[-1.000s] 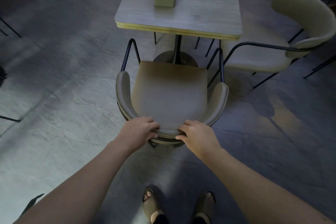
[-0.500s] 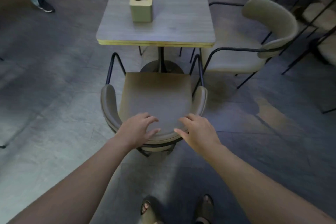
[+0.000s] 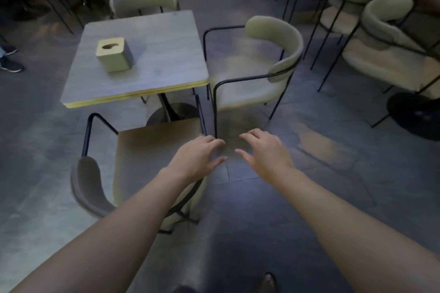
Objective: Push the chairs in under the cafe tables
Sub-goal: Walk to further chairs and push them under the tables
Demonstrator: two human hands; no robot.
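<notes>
A square grey cafe table (image 3: 152, 62) with a yellow edge stands ahead on the left. The near beige chair (image 3: 142, 157) faces it, its seat front just short of the table's edge. A second beige chair (image 3: 247, 78) stands at the table's right side, its seat outside the tabletop. A third chair (image 3: 142, 0) is tucked in at the far side. My left hand (image 3: 197, 157) hovers open over the near chair's right corner, touching nothing. My right hand (image 3: 264, 152) is open above the floor between the two chairs.
A beige tissue box (image 3: 114, 53) sits on the table. More beige chairs (image 3: 381, 38) and a round black table base (image 3: 414, 114) crowd the right. A person's shoe (image 3: 10, 64) shows at the left edge. My feet (image 3: 269, 282) are at the bottom.
Both hands have let go of the near chair's backrest and lifted forward and to the right. My view has swung right, bringing the side chair and the right-hand chairs into sight.
</notes>
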